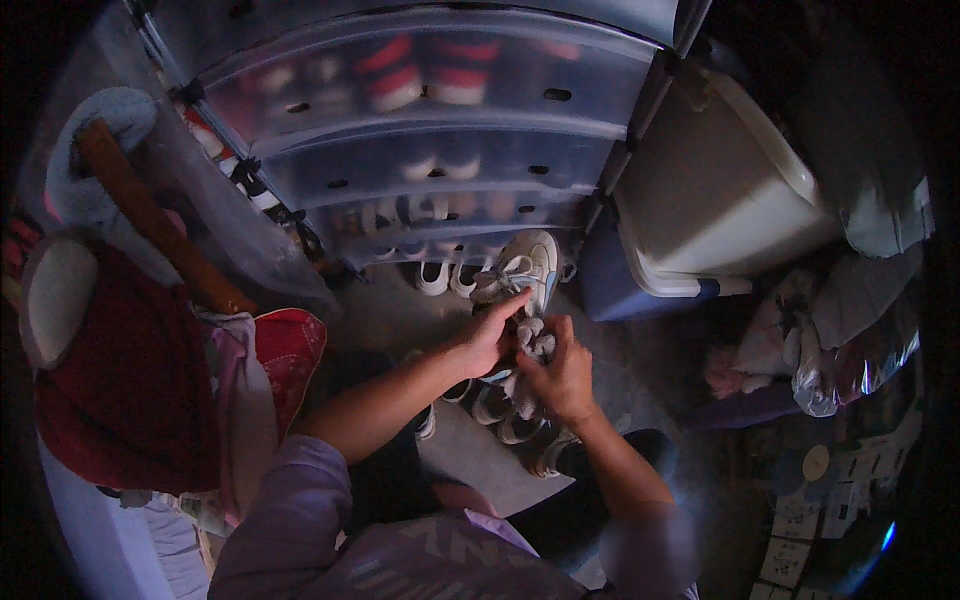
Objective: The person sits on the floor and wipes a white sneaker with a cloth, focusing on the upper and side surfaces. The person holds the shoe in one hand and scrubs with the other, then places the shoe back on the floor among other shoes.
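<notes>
A pale sneaker (pixel 534 259) with white laces and a light blue side patch is held out before me, its toe pointing away. My left hand (pixel 487 337) grips it from the left, with the thumb along its upper near the laces. My right hand (pixel 561 371) is closed on a crumpled greyish cloth (pixel 534 341) at the heel end of the sneaker. Part of the cloth hangs below my fingers. The sneaker's heel and opening are mostly hidden by my hands and the cloth.
Ahead stands a shoe rack with translucent covers (pixel 442 169), shoes behind them. Several shoes (pixel 517 424) stand on the floor below my hands, others (pixel 433 277) by the rack. Pale and blue storage bins (pixel 727 202) are at right. A dark red cushion (pixel 127 405) and wooden bar (pixel 161 225) are at left.
</notes>
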`<act>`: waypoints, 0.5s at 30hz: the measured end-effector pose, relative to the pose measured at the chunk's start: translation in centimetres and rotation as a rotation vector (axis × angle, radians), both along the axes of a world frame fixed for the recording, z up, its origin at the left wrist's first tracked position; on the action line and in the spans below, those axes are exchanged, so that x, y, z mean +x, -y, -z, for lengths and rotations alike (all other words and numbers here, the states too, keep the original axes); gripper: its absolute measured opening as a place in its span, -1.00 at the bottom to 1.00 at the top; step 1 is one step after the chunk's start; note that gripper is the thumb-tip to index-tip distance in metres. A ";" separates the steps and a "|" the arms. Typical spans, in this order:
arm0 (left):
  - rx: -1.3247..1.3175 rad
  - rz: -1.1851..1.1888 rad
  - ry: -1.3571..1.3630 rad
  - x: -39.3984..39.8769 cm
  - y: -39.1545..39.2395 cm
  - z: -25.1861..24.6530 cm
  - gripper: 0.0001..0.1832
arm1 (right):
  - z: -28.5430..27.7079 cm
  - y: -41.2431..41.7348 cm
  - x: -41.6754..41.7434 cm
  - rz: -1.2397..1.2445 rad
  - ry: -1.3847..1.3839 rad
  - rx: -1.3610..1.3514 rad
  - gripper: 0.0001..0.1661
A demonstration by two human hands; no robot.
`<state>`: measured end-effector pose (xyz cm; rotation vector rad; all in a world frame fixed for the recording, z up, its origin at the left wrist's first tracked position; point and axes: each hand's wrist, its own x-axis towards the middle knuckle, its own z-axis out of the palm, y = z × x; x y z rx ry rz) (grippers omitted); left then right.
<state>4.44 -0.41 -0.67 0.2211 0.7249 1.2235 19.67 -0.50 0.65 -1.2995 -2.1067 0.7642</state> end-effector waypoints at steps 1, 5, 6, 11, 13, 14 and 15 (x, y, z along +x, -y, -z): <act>-0.006 0.029 -0.076 -0.1 0.0 0.7 -0.66 | 0.0 -0.2 0.2 -0.008 0.032 0.003 -0.46; 0.111 0.397 -0.308 -1.4 -0.4 1.0 -0.65 | 0.1 -1.7 0.6 0.037 0.037 0.038 -0.48; 0.247 0.457 -0.438 -1.5 -0.4 0.8 -0.55 | 0.6 -2.1 0.7 0.051 0.036 0.089 -0.48; 0.879 0.450 -1.368 -1.1 1.5 -1.1 -0.33 | 0.2 -3.5 1.5 0.114 0.091 -0.015 -0.53; 0.738 0.458 -1.673 0.7 2.3 1.0 -0.35 | 0.9 -3.3 1.1 0.134 0.124 0.073 -0.57; 0.655 0.485 -1.661 1.2 2.2 1.6 -0.38 | 1.4 -3.3 1.2 0.135 0.152 0.081 -0.58; 0.659 0.506 -1.632 1.3 2.1 1.8 -0.39 | 1.5 -3.2 1.2 0.134 0.179 0.087 -0.59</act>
